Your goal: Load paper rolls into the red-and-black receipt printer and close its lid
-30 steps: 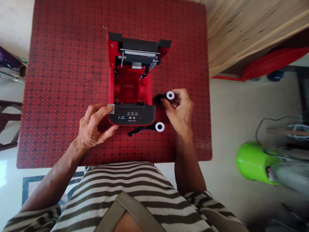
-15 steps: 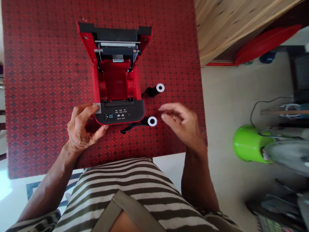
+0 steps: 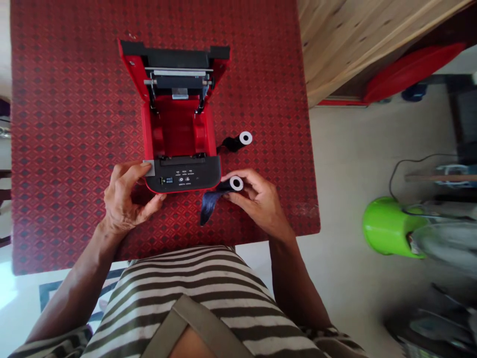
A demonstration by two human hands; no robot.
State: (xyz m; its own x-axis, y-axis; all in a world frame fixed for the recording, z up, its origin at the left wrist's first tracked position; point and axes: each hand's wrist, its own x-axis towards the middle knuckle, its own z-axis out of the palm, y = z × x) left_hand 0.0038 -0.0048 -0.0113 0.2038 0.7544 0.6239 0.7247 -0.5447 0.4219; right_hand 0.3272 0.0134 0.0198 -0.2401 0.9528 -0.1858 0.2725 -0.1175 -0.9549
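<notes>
A red and black printer (image 3: 179, 134) stands on the red patterned tablecloth (image 3: 67, 124) with its lid swung up and its red bay bare. My left hand (image 3: 124, 199) grips the printer's near left corner, thumb on a small white label. My right hand (image 3: 257, 199) is closed on a black ribbon roll with a white core (image 3: 233, 184), lifted just off the cloth at the printer's near right corner; a loose dark ribbon tail (image 3: 207, 208) hangs from it. A second black roll with a white core (image 3: 240, 140) lies on the cloth to the right of the printer.
The table's right edge (image 3: 313, 164) drops to a pale floor. A bright green plastic container (image 3: 387, 228) sits on the floor at right, with a cable and blurred gear beside it. Wooden boards (image 3: 354, 40) and a red object lie at the upper right.
My right hand let go of the far roll beside the printer, drew back toward me and closed on the near roll, lifting it so its ribbon tail hangs. The left hand stayed put.
</notes>
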